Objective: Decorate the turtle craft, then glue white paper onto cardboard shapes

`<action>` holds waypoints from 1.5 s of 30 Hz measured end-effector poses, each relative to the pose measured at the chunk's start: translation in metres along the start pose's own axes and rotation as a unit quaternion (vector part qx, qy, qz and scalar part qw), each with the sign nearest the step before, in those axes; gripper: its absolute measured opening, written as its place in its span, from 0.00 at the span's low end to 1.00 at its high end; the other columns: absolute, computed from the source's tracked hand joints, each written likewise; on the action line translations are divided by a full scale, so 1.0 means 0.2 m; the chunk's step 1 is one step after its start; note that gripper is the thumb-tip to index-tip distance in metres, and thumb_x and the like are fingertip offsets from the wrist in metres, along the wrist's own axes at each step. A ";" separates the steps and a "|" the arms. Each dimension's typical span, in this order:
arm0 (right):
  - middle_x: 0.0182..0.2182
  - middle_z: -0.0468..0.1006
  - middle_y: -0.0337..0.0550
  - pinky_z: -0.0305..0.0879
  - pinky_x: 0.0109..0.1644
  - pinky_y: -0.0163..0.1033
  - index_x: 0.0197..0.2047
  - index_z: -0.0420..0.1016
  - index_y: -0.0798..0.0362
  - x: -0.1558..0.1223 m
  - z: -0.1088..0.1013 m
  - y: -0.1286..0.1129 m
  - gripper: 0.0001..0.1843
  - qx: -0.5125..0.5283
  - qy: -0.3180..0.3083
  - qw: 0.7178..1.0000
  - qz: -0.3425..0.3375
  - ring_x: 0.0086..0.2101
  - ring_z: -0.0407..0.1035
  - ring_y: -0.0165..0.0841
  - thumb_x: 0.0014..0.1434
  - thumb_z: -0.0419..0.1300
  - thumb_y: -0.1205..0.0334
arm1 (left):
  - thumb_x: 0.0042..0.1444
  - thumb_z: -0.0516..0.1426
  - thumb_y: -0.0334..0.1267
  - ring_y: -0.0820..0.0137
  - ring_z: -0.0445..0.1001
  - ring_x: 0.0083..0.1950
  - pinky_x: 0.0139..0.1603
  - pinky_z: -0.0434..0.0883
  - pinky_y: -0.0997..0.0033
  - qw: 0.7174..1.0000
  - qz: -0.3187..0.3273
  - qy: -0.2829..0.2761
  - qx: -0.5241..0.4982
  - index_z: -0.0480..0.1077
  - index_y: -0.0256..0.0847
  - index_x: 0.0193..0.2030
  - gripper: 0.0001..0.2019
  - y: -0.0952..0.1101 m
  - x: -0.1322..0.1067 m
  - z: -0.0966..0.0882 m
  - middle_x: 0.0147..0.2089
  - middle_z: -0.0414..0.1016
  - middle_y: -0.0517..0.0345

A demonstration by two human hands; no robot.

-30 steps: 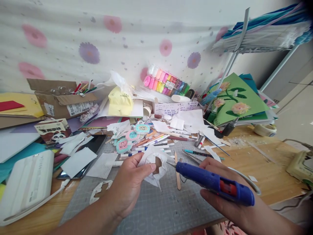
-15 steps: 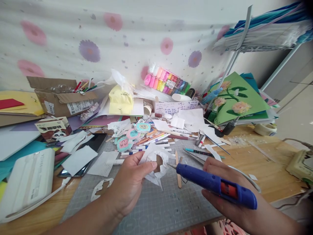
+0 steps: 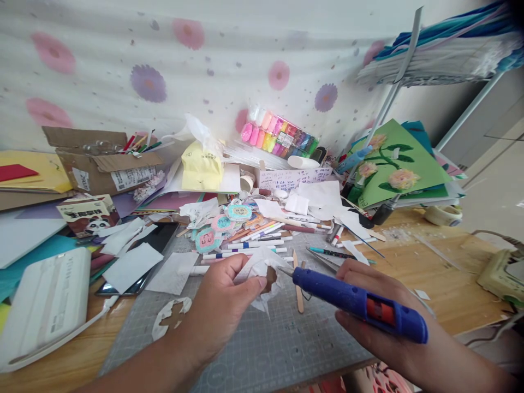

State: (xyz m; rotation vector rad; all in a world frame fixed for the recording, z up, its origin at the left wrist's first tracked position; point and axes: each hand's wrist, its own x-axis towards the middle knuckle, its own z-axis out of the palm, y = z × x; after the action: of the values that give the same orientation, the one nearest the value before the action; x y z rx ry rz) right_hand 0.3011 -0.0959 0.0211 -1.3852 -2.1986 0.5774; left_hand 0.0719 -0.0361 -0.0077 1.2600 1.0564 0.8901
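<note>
Between the thumb and fingers of my left hand (image 3: 219, 308) is a small piece of white tissue paper (image 3: 257, 264) folded around brown cardboard (image 3: 271, 279), part of which shows bare in the middle. My right hand (image 3: 370, 341) is wrapped round a blue hot glue gun (image 3: 331, 293) with a red part inside its body. The metal nozzle points left and lies at the right edge of the tissue; whether it touches cannot be made out. A similar paper-edged cardboard piece (image 3: 159, 323) lies on the grey cutting mat (image 3: 262, 360), left of my left forearm.
A wooden craft stick (image 3: 298, 286) and a metal tool (image 3: 323, 260) lie beyond my hands. Behind are several markers (image 3: 254, 245), pastel badges (image 3: 208, 239) and paper scraps. A white power bank (image 3: 49, 305) and phone (image 3: 164, 240) sit left; a cardboard box (image 3: 102, 164) stands behind.
The glue gun has shifted slightly left. The tissue piece has turned and moved a little right in my left hand, with less bare cardboard showing.
</note>
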 end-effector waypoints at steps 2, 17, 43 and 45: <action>0.35 0.70 0.42 0.67 0.38 0.38 0.31 0.66 0.49 0.00 -0.01 -0.02 0.04 0.008 0.008 1.000 0.011 0.35 0.67 0.34 0.57 0.54 0.66 | 0.50 0.58 0.37 0.71 0.67 0.33 0.35 0.63 0.74 1.000 0.004 0.005 0.014 0.72 0.39 0.32 0.05 0.00 0.00 0.00 0.30 0.72 0.61; 0.25 0.67 0.37 0.65 0.33 0.36 0.26 0.61 0.50 0.01 -0.01 -0.02 0.08 -0.051 0.026 0.998 0.001 0.30 0.66 0.32 0.56 0.53 0.67 | 0.49 0.57 0.35 0.70 0.69 0.34 0.36 0.65 0.75 1.000 0.013 0.001 0.004 0.73 0.40 0.32 0.04 0.00 -0.01 0.00 0.31 0.75 0.60; 0.34 0.71 0.42 0.68 0.37 0.40 0.29 0.66 0.50 0.03 -0.01 -0.04 0.05 -0.015 0.016 1.000 0.011 0.35 0.68 0.35 0.51 0.55 0.70 | 0.46 0.58 0.38 0.67 0.70 0.30 0.26 0.61 0.75 0.988 0.022 0.040 0.151 0.71 0.40 0.24 0.05 0.06 -0.02 0.01 0.29 0.76 0.61; 0.31 0.69 0.41 0.66 0.33 0.39 0.28 0.64 0.49 0.03 -0.01 -0.03 0.05 -0.015 0.018 1.000 0.010 0.31 0.67 0.34 0.52 0.54 0.69 | 0.45 0.59 0.39 0.67 0.70 0.30 0.26 0.61 0.75 0.988 0.020 0.040 0.145 0.72 0.40 0.25 0.05 0.06 -0.03 0.01 0.29 0.76 0.60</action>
State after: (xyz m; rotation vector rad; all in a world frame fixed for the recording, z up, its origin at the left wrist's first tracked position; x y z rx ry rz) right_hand 0.2951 -0.0928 0.0273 -1.4234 -2.1766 0.5240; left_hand 0.0728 -0.0408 0.0046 1.5006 1.2615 0.8445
